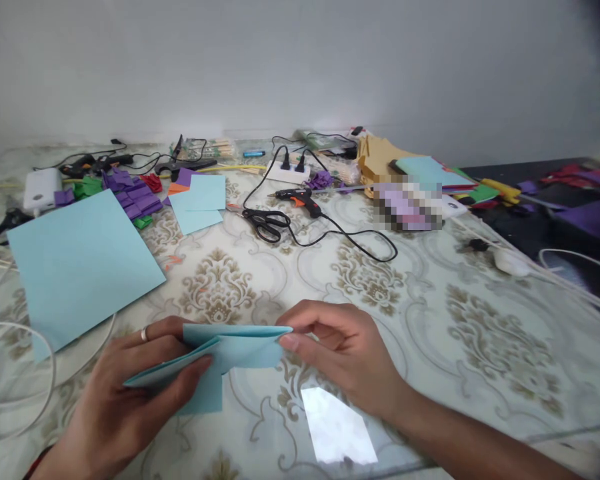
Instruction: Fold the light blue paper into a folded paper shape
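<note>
folding appears part done: the light blue paper (230, 353), low over the table (430, 320) near its front edge, already shows several folds, pinched shut at either end by the left hand (125, 393) and right hand (340, 353), and is not yet a finished shape.

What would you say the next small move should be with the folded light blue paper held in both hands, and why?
Probably press the fold flat. The left hand grips the folded blue paper at one end, the right hand pinches its other corner, and the layers near the left hand gape open above the table.
</note>
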Demonstrator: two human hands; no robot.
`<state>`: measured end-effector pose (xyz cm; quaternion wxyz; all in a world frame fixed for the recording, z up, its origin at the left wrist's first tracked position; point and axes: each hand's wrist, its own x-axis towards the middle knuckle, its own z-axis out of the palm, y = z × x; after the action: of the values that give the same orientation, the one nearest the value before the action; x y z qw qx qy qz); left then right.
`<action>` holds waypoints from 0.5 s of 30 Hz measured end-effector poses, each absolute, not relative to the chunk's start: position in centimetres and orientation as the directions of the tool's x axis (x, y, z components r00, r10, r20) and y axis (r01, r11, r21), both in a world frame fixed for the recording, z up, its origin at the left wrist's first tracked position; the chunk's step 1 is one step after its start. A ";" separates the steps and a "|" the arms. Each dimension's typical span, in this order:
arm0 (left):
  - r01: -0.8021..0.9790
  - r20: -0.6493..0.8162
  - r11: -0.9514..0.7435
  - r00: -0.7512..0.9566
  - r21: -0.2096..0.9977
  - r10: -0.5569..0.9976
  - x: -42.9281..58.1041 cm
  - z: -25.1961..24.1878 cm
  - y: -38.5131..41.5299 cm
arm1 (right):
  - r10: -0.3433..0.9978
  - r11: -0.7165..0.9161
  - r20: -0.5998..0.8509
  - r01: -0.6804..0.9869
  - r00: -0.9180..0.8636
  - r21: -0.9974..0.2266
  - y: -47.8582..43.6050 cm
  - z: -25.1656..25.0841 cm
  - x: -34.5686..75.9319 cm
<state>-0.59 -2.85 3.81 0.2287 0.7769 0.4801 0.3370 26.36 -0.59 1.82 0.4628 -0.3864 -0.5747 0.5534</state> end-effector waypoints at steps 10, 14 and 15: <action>0.573 0.326 -0.445 0.304 0.688 0.895 -0.1 4.7 -2.4 | 0.930 0.227 0.243 -0.089 -0.277 -0.970 -0.6 2.1 26.3; 0.554 0.282 -0.384 0.262 0.739 0.923 -0.3 4.4 -2.5 | 0.933 0.135 0.169 -0.127 -0.319 -0.983 -0.5 2.1 26.4; 0.551 0.250 -0.347 0.245 0.759 0.937 -0.4 4.3 -2.6 | 0.933 0.098 0.135 -0.125 -0.335 -0.987 -0.5 2.1 26.4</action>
<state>-0.36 -2.57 4.29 0.2725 0.7403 0.5024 0.3538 26.38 -0.49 2.15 0.4602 -0.3477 -0.5809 0.5744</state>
